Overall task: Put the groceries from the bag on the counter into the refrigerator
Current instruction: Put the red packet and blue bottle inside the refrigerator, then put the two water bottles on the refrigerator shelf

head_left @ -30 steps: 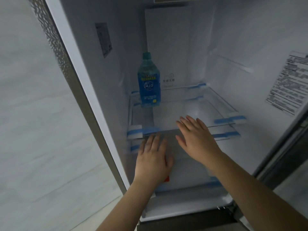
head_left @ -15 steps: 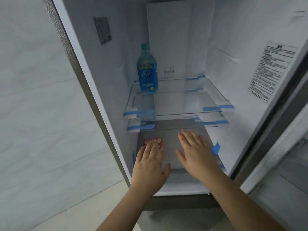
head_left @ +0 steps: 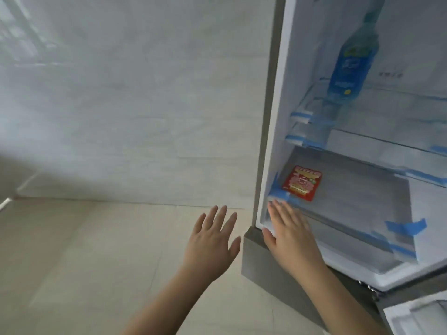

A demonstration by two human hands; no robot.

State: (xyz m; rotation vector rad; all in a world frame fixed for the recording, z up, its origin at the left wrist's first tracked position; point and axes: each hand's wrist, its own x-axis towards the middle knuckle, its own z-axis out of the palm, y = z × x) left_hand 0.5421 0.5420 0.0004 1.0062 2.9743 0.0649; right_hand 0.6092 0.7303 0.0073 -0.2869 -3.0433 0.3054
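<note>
The open refrigerator [head_left: 273, 131] fills the right side of the view. A blue bottle [head_left: 350, 66] stands on its upper glass shelf [head_left: 387, 102]. A small red packet [head_left: 302, 183] lies flat on the grey bottom shelf [head_left: 358, 204], near its left front corner. My left hand [head_left: 210, 245] hangs in the air left of the fridge, fingers spread, holding nothing. My right hand [head_left: 290, 235] is in front of the fridge's lower left corner, fingers straight, also holding nothing. The bag and the counter are out of view.
A pale tiled wall [head_left: 135, 100] runs along the left and meets a beige floor [head_left: 84, 257]. Blue tape strips [head_left: 406, 227] mark the shelf edges. Part of the fridge door [head_left: 416, 315] shows at the bottom right.
My view has swung left, so the fridge now sits at the right. Both hands have drawn back out of the bottom shelf, leaving the red packet lying there.
</note>
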